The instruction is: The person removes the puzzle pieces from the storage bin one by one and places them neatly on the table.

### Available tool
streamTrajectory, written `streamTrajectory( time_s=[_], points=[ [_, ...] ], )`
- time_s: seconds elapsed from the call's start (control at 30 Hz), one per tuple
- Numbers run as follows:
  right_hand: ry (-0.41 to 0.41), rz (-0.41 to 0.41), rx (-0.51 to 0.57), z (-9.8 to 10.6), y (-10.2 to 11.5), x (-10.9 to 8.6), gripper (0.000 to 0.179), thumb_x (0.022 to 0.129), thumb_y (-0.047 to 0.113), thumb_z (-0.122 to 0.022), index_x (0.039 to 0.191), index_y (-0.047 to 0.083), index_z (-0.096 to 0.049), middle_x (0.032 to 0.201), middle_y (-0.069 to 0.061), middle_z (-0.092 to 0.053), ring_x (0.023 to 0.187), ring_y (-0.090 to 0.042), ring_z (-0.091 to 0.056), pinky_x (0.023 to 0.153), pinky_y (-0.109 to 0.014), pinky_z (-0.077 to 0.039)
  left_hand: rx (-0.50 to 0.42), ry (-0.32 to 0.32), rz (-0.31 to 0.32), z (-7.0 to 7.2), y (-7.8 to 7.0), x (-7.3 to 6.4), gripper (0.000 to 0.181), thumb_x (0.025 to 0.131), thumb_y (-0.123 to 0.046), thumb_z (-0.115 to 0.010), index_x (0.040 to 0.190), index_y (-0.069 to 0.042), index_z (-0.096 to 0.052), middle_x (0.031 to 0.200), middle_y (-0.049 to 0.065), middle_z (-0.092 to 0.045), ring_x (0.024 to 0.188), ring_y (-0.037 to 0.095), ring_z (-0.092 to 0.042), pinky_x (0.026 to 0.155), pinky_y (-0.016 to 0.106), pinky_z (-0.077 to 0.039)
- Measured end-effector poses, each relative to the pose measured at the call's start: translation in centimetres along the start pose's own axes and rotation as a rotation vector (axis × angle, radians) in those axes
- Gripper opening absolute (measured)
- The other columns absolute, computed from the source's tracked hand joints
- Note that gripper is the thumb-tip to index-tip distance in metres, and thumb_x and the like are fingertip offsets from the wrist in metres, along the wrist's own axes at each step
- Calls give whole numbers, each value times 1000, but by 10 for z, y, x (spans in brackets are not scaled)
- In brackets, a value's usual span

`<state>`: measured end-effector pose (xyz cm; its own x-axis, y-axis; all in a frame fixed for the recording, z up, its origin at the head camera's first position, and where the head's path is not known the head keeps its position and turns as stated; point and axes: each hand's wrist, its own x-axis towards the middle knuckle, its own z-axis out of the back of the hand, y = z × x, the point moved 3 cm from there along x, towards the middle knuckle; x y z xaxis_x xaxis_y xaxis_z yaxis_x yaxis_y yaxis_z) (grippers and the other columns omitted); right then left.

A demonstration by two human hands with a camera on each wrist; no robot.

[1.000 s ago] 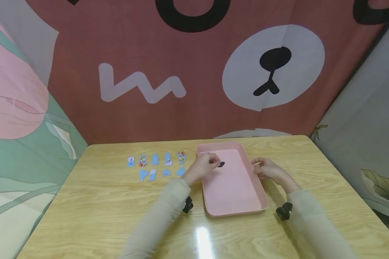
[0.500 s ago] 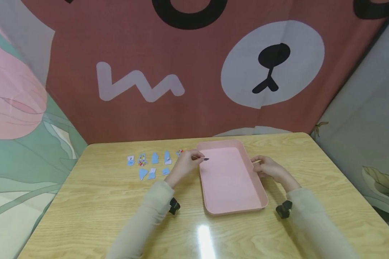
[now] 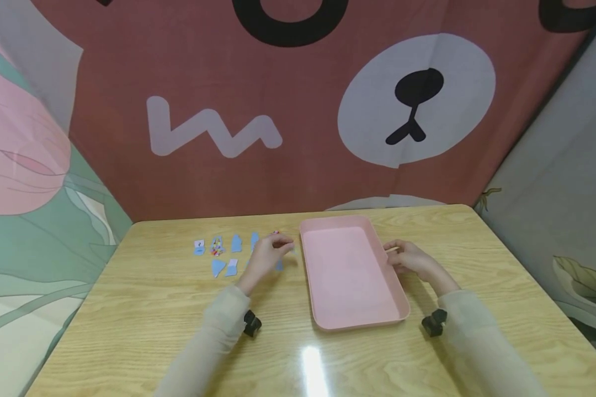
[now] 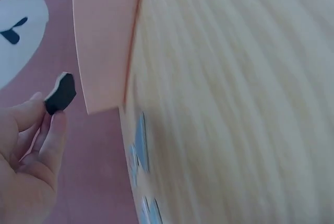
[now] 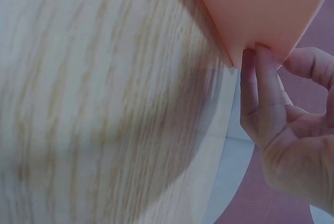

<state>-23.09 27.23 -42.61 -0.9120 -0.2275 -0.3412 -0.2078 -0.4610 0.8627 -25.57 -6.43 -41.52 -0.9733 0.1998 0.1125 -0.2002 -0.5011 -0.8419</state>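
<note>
My left hand (image 3: 265,256) is over the wooden table, just left of the pink tray (image 3: 355,286). Between its thumb and fingers it pinches a small flat piece (image 4: 61,93), dark on the side facing the left wrist camera and pale along one edge. Several small flat blue pieces (image 3: 218,268) lie in two rows to the left, some partly hidden by that hand. One of the pieces (image 3: 217,246) has multicoloured spots. At the tray's right side my right hand (image 3: 412,259) grips the wall, with fingertips (image 5: 263,51) against the outside and the thumb at the rim.
A wooden table (image 3: 144,309) carries everything, its far edge against a reddish-brown cloth (image 3: 218,187) with a bear drawing. Patterned cloth (image 3: 25,242) hangs at the left. A black wrist device (image 3: 251,323) sits at the left cuff.
My left hand has moved left from above the tray to beside the pieces, carrying the small dark piece. The right hand has stayed at the tray's right wall. The tray has not visibly moved.
</note>
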Motion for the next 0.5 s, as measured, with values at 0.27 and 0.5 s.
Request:
streamTrajectory(
  time_s=[0.27,0.5],
  points=[
    [-7,-6,-23,1,0,-1,56,84,5,-50,135,-12,-32,114,-22,-57,88,-12,-61,80,-28,-55,-78,-4,76,20,15,-6,28,89,-10,-66,115,0,-66,118,16,-67,106,32,-64,87,37,-56],
    [-10,-17,-17,0,1,0,56,85,5,-50,135,-12,-32,116,-23,-56,89,-11,-61,80,-28,-56,35,40,90,38,27,-11,41,91,-8,-62,130,0,-54,115,18,-65,107,32,-63,93,40,-54]
  ],
)
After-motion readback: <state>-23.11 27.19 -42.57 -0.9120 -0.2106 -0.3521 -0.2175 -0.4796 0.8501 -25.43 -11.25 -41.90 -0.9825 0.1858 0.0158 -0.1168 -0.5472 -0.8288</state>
